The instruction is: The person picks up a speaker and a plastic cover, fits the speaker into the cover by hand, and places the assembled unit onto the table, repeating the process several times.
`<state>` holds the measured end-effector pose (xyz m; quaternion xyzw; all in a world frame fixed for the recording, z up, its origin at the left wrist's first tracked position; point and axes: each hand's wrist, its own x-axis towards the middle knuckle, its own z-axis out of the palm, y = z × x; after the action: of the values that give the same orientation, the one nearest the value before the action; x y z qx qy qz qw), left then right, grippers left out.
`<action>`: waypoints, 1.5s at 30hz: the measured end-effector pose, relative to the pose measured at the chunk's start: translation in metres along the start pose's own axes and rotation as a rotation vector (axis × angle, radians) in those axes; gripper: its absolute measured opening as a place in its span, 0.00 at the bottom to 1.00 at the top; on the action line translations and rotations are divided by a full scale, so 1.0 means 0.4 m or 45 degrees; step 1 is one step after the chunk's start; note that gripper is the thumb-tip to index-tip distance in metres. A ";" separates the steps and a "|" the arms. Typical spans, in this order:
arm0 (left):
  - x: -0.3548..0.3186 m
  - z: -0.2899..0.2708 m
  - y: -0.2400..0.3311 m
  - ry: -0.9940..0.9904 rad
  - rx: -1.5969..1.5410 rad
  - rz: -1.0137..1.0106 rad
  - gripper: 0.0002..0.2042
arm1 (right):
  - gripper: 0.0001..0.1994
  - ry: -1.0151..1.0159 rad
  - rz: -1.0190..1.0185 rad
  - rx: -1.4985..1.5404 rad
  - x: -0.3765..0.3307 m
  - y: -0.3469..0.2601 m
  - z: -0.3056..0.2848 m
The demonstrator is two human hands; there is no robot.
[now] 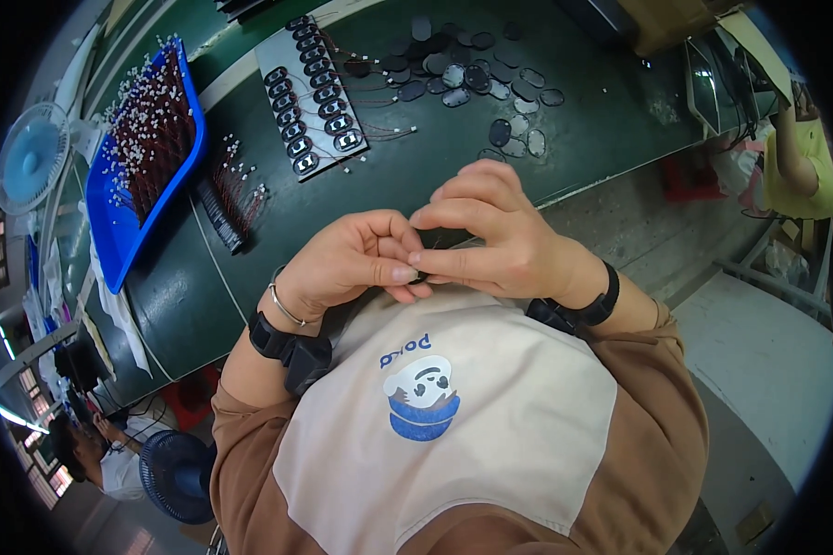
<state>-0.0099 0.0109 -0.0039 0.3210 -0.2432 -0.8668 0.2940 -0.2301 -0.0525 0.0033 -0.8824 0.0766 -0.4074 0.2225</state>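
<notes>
The left hand's (356, 259) thumb and fingers pinch a small dark piece (419, 277) above the table's (611, 111) near edge; the right hand's (509, 236) fingertips bunch narrowly beside it, their grip impossible to tell. Toward the far edge lie a grey board (305, 100) of wired ovals and loose discs (477, 79).

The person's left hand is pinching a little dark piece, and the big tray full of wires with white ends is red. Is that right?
Not quite: the tray of white-ended wires is blue, as the head view shows. The left hand does pinch a little dark piece.
</notes>
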 end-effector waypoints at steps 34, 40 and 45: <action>0.079 0.020 0.082 0.160 0.654 0.592 0.12 | 0.06 -0.636 0.714 0.043 0.030 0.066 -0.101; 0.084 0.043 0.071 0.260 1.121 0.542 0.13 | 0.06 -0.608 0.757 0.033 0.057 0.070 -0.080; 0.090 0.017 0.046 0.216 0.100 0.585 0.14 | 0.06 -0.118 1.120 0.582 0.046 0.070 -0.045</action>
<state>-0.0306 -0.0246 -0.0030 0.3400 -0.3179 -0.7370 0.4901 -0.2301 -0.0891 0.0134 -0.7123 0.3402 -0.2415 0.5644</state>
